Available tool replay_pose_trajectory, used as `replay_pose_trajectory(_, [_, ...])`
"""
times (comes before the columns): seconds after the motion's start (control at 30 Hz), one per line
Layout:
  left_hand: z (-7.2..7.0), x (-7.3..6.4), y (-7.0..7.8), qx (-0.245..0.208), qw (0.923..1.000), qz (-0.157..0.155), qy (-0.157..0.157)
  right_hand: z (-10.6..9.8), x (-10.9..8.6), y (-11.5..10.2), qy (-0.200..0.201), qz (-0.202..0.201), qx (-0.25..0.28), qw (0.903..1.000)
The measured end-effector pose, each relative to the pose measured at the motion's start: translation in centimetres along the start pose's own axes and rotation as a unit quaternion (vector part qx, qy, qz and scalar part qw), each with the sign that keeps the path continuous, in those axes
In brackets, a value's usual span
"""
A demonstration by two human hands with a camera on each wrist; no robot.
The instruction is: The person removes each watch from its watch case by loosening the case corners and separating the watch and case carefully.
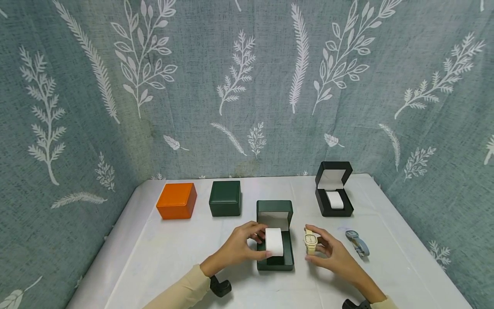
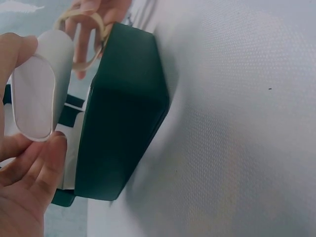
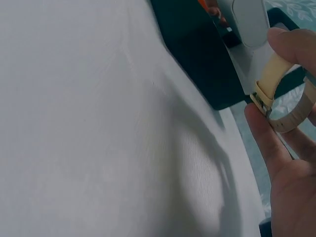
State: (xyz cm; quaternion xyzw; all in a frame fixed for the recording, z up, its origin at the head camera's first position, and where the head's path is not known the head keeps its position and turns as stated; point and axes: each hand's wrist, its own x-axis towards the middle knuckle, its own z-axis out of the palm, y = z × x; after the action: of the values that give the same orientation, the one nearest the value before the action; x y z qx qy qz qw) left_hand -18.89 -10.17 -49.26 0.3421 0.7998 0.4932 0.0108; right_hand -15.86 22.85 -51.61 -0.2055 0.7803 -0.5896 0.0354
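Note:
My left hand pinches a white watch cushion between thumb and fingers, just above the base of an open green watch box. In the left wrist view the cushion shows its flat oval end, lifted out of the box. To the right of the box, my right hand holds a cream wristwatch by its strap, thumb below and fingers above. The right wrist view shows the watch's strap buckled into a loop, with the thumb and fingers on it.
A grey-blue wristwatch lies on the white table right of my right hand. Behind it stands an open black watch box with a white cushion inside. A closed orange box and closed green box stand back left.

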Motion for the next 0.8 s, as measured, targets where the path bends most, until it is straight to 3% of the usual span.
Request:
replay_pose_trajectory(0.37, [-0.2,-0.1,0.0,0.015,0.9999,-0.003,0.004,-1.1,-0.7,0.5,0.014,0.001,-0.007,0.9999])
replay_pose_trajectory(0.8, [-0.2,-0.1,-0.1,0.021,0.9998,0.001,0.0,-1.8,-1.5,0.6,0.039,0.053,-0.023,0.9975])
